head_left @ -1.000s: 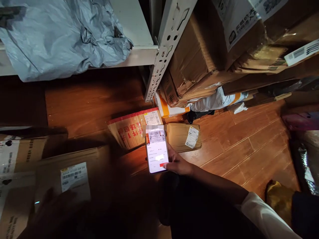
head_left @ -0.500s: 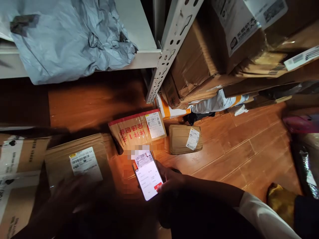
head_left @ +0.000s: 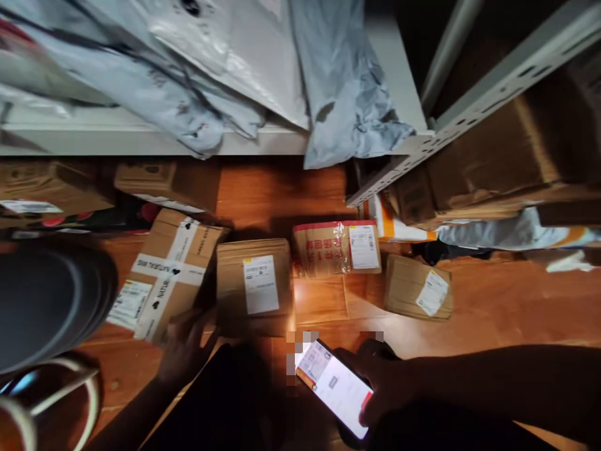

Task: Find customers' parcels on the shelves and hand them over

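— Phone (head_left: pixel 333 391) lies tilted now, top end toward the upper left; half a second ago it is closer to upright. What else shifts?

— View swings left. More of the shelf (head_left: pixel 282 144) with its bags shows, and the whole taped carton (head_left: pixel 171 269). Left hand (head_left: pixel 185 347) is at that carton's lower right edge, off the labelled carton (head_left: pixel 230 282).

— Meaning?

— My reading: label (head_left: pixel 261 285) on the labelled carton is unobstructed, and attention leans to this side of the row. Too blurred to read its print.

— Fingers?

— Right hand (head_left: pixel 382 382) is closed round the phone, thumb at the screen beside a red patch. Left: fingers loosely parted, dark. Cannot tell whether they grip the taped carton's edge or only brush it.

— Phone's position?

— Low, right of centre, above the floor (head_left: pixel 323 291), apart from every carton. Its screen is lit. Red-edged carton (head_left: pixel 323 250) sits beyond it, small carton (head_left: pixel 399 285) to the right of that one.
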### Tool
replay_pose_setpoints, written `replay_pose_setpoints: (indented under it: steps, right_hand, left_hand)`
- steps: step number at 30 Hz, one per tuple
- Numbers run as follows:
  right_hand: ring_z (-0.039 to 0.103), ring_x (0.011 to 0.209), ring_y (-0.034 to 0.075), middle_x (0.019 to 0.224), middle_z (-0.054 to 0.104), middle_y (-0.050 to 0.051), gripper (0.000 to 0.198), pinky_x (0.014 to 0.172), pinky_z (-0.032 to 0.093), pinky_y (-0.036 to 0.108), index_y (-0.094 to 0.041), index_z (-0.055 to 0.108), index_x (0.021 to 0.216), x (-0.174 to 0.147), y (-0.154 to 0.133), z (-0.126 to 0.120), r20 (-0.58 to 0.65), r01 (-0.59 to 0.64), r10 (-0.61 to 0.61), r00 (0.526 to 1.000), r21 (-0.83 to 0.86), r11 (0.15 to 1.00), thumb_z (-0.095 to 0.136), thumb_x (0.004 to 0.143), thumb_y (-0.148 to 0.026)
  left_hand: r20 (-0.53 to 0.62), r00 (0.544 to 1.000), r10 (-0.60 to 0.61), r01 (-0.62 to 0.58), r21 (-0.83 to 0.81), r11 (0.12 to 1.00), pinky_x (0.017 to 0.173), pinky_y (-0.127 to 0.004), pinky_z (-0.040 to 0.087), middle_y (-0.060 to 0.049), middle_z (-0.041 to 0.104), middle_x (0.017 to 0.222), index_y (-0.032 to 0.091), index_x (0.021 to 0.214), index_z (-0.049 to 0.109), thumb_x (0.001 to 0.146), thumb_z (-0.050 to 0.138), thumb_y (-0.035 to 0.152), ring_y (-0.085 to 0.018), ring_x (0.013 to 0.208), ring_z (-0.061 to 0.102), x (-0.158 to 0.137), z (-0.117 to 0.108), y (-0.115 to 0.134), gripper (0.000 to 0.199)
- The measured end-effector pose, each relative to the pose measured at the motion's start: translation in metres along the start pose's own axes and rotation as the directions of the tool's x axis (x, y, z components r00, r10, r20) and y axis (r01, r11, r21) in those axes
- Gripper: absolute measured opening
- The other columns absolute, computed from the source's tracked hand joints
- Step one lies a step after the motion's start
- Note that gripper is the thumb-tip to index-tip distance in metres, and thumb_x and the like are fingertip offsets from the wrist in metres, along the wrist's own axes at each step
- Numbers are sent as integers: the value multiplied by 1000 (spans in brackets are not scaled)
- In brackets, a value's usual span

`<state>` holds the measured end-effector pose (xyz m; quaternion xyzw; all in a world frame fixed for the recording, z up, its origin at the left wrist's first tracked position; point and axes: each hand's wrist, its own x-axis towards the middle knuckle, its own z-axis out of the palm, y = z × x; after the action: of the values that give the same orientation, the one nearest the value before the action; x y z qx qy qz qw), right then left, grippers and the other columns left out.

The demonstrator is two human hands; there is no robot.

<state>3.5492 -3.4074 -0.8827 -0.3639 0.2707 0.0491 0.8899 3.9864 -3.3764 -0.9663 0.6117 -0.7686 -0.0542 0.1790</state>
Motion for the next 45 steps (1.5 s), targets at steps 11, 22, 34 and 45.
replay_pose_setpoints:
  steps: [11, 22, 34, 45]
  right_hand:
    - [61, 102, 28, 111, 64, 8, 80, 86, 47, 45, -24, 44, 125, 115, -25, 95, -89, 232, -215, 973, 297, 926, 86, 58, -34]
    - [61, 106, 28, 115, 63, 7, 58, 95, 42, 51, -26, 46, 123, 147, -58, 106, -420, 474, -298, 857, 415, 776, 74, 73, -34]
    - [68, 97, 27, 111, 67, 8, 50, 91, 47, 52, -27, 41, 125, 148, -72, 106, -328, 490, -370, 869, 472, 733, 66, 82, -30]
    - [65, 103, 29, 115, 65, 9, 53, 91, 47, 54, -26, 41, 124, 146, -79, 104, -340, 482, -358, 870, 432, 762, 68, 79, -35]
  left_hand:
    - [-129, 984, -126, 118, -69, 991, 85, -41, 46, -14, 49, 103, 15, 116, 55, 82, 63, 24, -29, 103, 47, 6, -11, -17, 36]
    - [-153, 983, -106, 101, -38, 994, 83, -40, 47, -14, 49, 101, 12, 112, 58, 83, 63, 26, -28, 99, 48, 14, -15, -17, 33]
    - [-132, 983, -128, 123, -40, 992, 85, -41, 48, -14, 49, 105, 14, 114, 57, 82, 64, 24, -27, 102, 49, 7, -13, -19, 34]
    - [-78, 985, -151, 144, -85, 986, 87, -45, 48, -16, 49, 108, 17, 118, 54, 83, 63, 25, -28, 107, 48, 1, -5, -22, 37]
